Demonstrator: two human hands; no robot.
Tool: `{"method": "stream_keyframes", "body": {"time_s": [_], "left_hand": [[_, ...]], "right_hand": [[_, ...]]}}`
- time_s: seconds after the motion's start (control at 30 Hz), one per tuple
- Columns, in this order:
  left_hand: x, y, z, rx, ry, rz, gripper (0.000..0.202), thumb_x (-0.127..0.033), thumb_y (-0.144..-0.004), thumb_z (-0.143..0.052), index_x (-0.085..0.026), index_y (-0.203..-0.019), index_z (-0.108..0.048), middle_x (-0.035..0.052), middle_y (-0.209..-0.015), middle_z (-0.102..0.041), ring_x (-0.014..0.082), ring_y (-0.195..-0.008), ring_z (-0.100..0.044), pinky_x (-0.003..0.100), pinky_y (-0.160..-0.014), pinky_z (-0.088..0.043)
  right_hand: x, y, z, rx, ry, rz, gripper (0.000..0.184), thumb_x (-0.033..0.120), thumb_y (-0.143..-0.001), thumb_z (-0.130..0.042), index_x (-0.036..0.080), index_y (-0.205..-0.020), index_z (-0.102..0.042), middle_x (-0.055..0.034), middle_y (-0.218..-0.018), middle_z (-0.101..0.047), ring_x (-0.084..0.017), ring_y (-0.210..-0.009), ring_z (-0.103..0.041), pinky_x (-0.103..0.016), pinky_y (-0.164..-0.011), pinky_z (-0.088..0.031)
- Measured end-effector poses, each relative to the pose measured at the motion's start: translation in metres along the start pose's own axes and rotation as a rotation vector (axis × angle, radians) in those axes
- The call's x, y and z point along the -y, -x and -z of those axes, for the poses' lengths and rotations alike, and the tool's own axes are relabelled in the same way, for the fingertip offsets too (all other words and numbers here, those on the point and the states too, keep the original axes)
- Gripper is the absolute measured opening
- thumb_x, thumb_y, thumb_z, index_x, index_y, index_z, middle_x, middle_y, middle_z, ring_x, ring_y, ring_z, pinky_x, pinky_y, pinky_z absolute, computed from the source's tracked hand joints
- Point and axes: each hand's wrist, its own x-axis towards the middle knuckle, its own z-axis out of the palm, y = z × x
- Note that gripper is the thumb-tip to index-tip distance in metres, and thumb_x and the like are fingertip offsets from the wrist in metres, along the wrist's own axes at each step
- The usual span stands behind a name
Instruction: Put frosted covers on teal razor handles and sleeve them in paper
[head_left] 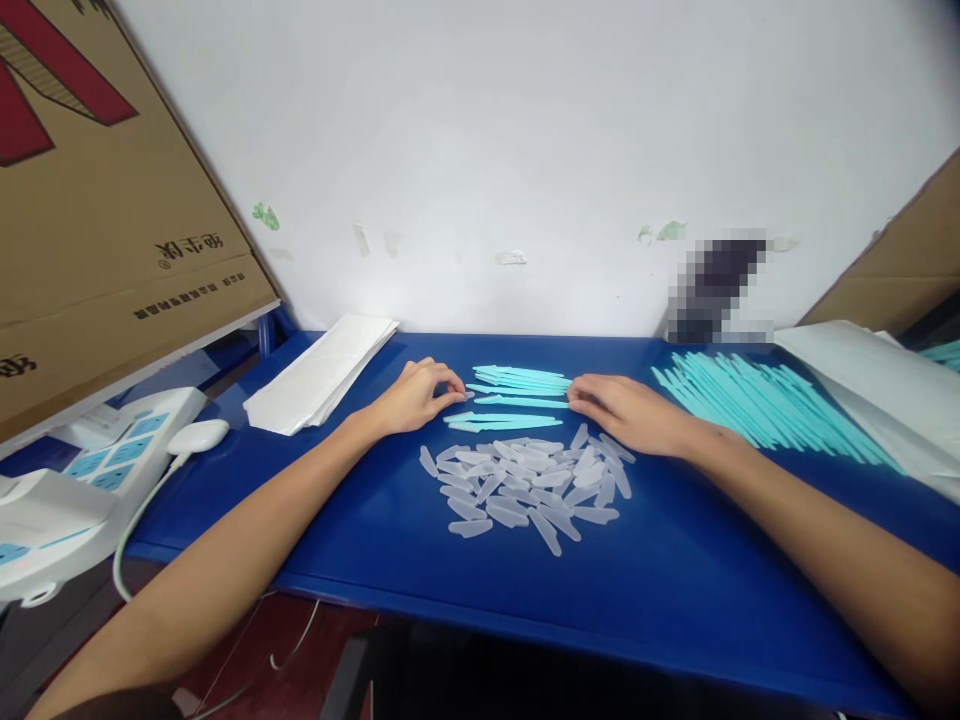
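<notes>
My left hand [417, 396] is closed in a pinch on a small translucent blade cap [470, 396], beside the left tip of a turquoise eyebrow razor [521, 403]. The razor's right end is between the thumb and fingers of my right hand [628, 412], which is closed. Just behind it lie several more razors [517, 377] side by side, their right ends partly hidden by my right fingers. Another few razors [506, 421] lie in front. Nearer to me spreads a loose heap of translucent caps [517, 485].
A large pile of turquoise razors [765, 405] lies at the right, beside white plastic bags [877, 380]. White flat bags [322, 375] are stacked at the left. A power strip [139, 460] with a white plug and cable, and a cardboard box [112, 220], stand farther left. A white wall [480, 150] closes the blue table's back.
</notes>
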Motion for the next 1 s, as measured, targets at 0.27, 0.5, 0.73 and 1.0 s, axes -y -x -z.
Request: {"method": "stream_keyframes", "body": {"time_s": [0.27, 0.5, 0.73, 1.0], "left_hand": [[-0.01, -0.001, -0.001, -0.027, 0.056, 0.005, 0.018, -0.034, -0.095, -0.061, -0.021, -0.094, -0.072, 0.0037, -0.093, -0.073, 0.0215, -0.09, -0.057, 0.034, -0.085, -0.036], [-0.018, -0.005, -0.009, -0.075, 0.138, -0.024, 0.021, -0.036, -0.094, -0.06, -0.021, -0.089, -0.073, 0.0042, -0.091, -0.075, 0.021, -0.087, -0.058, 0.034, -0.081, -0.04], [-0.012, -0.002, -0.004, -0.054, 0.048, -0.007, 0.024, -0.04, -0.096, -0.058, -0.022, -0.096, -0.075, 0.0054, -0.097, -0.073, 0.0229, -0.093, -0.057, 0.037, -0.087, -0.038], [-0.025, 0.003, 0.002, -0.054, 0.015, -0.126, 0.029, -0.04, -0.101, -0.052, -0.021, -0.101, -0.074, 0.0064, -0.098, -0.071, 0.0221, -0.092, -0.057, 0.037, -0.086, -0.039]], "right_hand": [[0.001, 0.0, -0.002, -0.016, -0.022, -0.009, 0.032, 0.044, -0.103, -0.034, 0.023, -0.091, -0.054, -0.0082, -0.094, -0.068, -0.022, -0.08, -0.06, -0.035, -0.069, -0.041], [0.009, -0.005, -0.007, -0.078, -0.034, 0.022, 0.03, 0.042, -0.103, -0.038, 0.021, -0.095, -0.057, -0.008, -0.096, -0.068, -0.021, -0.081, -0.06, -0.035, -0.072, -0.044], [0.005, -0.006, -0.007, -0.152, 0.016, -0.032, 0.037, 0.042, -0.103, -0.038, 0.021, -0.106, -0.068, -0.0102, -0.105, -0.071, -0.026, -0.092, -0.065, -0.04, -0.079, -0.048], [-0.006, -0.008, -0.011, -0.127, 0.058, -0.064, 0.034, 0.039, -0.101, -0.043, 0.022, -0.116, -0.069, -0.0092, -0.106, -0.072, -0.026, -0.093, -0.066, -0.038, -0.076, -0.048]]}}
